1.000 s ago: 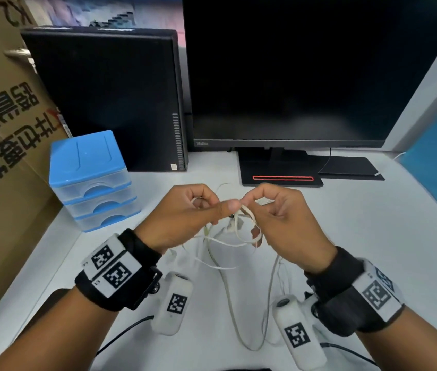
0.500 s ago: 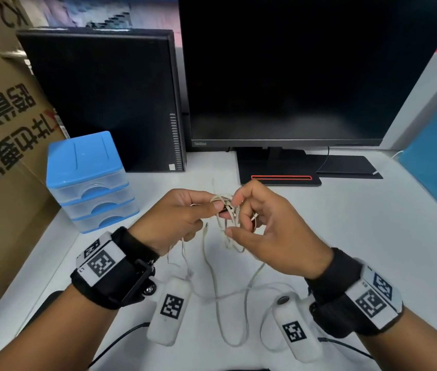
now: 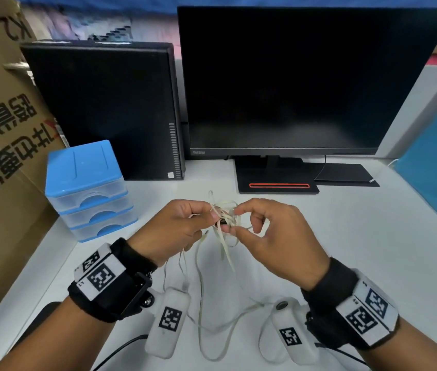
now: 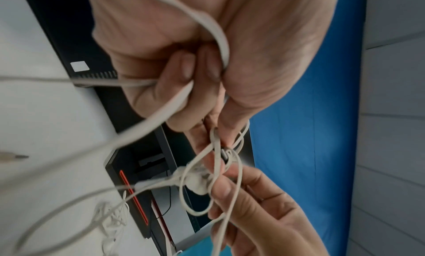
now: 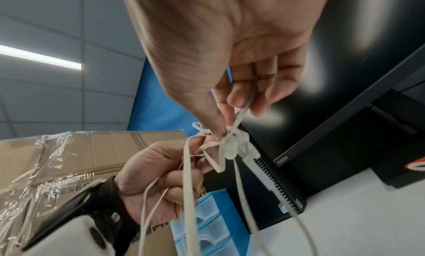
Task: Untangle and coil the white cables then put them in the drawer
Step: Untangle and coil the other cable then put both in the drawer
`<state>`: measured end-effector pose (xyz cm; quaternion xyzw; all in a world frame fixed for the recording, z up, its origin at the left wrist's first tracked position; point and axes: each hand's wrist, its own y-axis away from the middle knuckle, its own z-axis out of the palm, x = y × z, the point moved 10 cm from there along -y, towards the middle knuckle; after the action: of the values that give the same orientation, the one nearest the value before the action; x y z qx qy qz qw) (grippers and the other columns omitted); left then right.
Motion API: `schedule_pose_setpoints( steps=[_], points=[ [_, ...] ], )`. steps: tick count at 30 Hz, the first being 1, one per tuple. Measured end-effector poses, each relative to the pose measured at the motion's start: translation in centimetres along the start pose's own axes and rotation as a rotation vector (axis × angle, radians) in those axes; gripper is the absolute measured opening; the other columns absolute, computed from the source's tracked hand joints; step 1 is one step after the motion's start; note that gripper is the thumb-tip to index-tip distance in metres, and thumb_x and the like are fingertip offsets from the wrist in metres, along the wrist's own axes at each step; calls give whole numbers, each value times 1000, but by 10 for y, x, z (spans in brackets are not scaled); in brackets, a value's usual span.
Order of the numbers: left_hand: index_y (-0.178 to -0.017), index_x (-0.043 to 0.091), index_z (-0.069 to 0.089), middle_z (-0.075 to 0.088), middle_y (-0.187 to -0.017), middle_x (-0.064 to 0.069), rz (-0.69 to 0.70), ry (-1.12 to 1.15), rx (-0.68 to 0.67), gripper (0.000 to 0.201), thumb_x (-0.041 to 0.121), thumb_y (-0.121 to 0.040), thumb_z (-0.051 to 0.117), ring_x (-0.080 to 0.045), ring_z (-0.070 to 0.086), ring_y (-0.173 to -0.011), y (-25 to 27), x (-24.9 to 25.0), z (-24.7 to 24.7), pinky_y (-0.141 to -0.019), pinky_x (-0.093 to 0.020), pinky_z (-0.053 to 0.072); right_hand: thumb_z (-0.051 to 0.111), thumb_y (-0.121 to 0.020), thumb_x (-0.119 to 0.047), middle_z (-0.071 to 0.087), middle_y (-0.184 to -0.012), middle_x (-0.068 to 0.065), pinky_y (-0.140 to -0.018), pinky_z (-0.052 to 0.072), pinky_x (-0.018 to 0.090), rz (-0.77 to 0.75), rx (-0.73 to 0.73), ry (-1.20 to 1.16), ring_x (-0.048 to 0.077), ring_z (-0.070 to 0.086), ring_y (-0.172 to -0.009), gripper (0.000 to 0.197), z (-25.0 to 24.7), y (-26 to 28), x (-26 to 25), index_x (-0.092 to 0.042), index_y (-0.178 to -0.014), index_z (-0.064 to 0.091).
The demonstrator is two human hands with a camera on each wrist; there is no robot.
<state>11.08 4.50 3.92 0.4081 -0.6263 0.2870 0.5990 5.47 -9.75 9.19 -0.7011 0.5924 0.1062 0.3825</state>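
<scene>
I hold the knot of white cables (image 3: pixel 224 215) up between my hands: left hand (image 3: pixel 174 231) grips it, right hand (image 3: pixel 270 236) pinches it, loose ends hanging down.

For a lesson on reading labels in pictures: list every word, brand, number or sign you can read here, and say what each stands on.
"ThinkVision": on the monitor bezel, lower left, small.
"K2": on the cardboard box, upside down.
Large Chinese characters: on the same box, upside down; not read here.
Square black-and-white coded markers: on both wristbands and wrist cameras; small letters beside them are too small.
Sticker on the computer tower: too small.
</scene>
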Motion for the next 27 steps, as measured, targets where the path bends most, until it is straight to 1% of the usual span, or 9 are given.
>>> schedule_pose_setpoints(
  steps=[4, 6, 8, 10, 13, 17, 21, 25, 27],
  points=[
    [-98, 3, 67, 54, -84, -14, -20, 208, -27, 20, 14, -97, 51, -7, 21, -41, 0, -3, 6, -41, -18, 20, 76, -80, -39, 47, -66, -12, -67, 45, 29, 6, -108, 74, 9, 51, -70, 32, 9, 0, 1, -34, -111, 70],
    [-91, 8, 69, 63, -81, -5, -37, 375, -51, 19, 15, -90, 52, -5, 22, -37, 0, -3, 8, -42, -20, 15, 76, -80, -41, 50, -68, -11, -70, 46, 27, 43, -139, 66, 10, 54, -73, 36, 11, 0, 5, -34, -114, 69],
    [-79, 14, 70, 63, -78, -1, -46, 506, -81, 22, 17, -86, 50, -3, 24, -35, -1, 0, 6, -45, -23, 11, 78, -78, -41, 57, -72, -8, -71, 48, 24, 102, -192, -39, 12, 57, -74, 38, 15, 0, 11, -35, -115, 68],
    [-78, 14, 69, 60, -76, -1, -49, 552, -100, 24, 17, -89, 48, -3, 25, -34, -1, 1, 3, -42, -21, 13, 81, -76, -40, 63, -79, -3, -63, 45, 17, 149, -255, -234, 14, 58, -73, 38, 22, 1, 13, -36, -112, 68],
    [-83, 15, 69, 59, -78, 0, -39, 548, -122, 22, 20, -92, 49, -2, 26, -35, -1, 2, 2, -41, -19, 16, 81, -72, -46, 65, -82, 1, -57, 39, 11, 158, -240, -434, 8, 54, -69, 36, 24, 1, 8, -34, -105, 71],
    [-84, 9, 66, 63, -71, 0, -50, 508, -86, 25, 26, -92, 49, -2, 24, -32, 0, 3, 4, -41, -21, 13, 81, -75, -40, 60, -72, -6, -55, 36, 11, 88, -21, -450, 7, 53, -66, 20, 8, 1, 3, -28, -90, 74],
    [-86, 9, 66, 63, -68, 1, -38, 453, -71, 28, 34, -89, 53, -3, 23, -34, 4, 6, 7, -39, -20, 15, 81, -78, -32, 59, -80, -9, -59, 38, 11, 53, -34, -366, 10, 57, -72, 18, 13, 4, -3, -27, -95, 76],
    [-88, 15, 73, 66, -81, 1, -8, 376, -35, 26, 36, -83, 59, -5, 20, -37, 5, 10, 6, -43, -20, 17, 74, -86, -26, 57, -73, -12, -54, 35, 12, 81, -31, -421, 7, 54, -68, 3, 15, 3, 0, -23, -88, 75],
    [-88, 14, 73, 66, -84, 0, 11, 340, -15, 23, 33, -81, 62, -7, 20, -39, 4, 11, 3, -44, -20, 18, 71, -89, -22, 55, -70, -11, -51, 34, 10, 86, -53, -470, 5, 50, -63, 7, 16, 2, 1, -16, -86, 75]
  ],
)
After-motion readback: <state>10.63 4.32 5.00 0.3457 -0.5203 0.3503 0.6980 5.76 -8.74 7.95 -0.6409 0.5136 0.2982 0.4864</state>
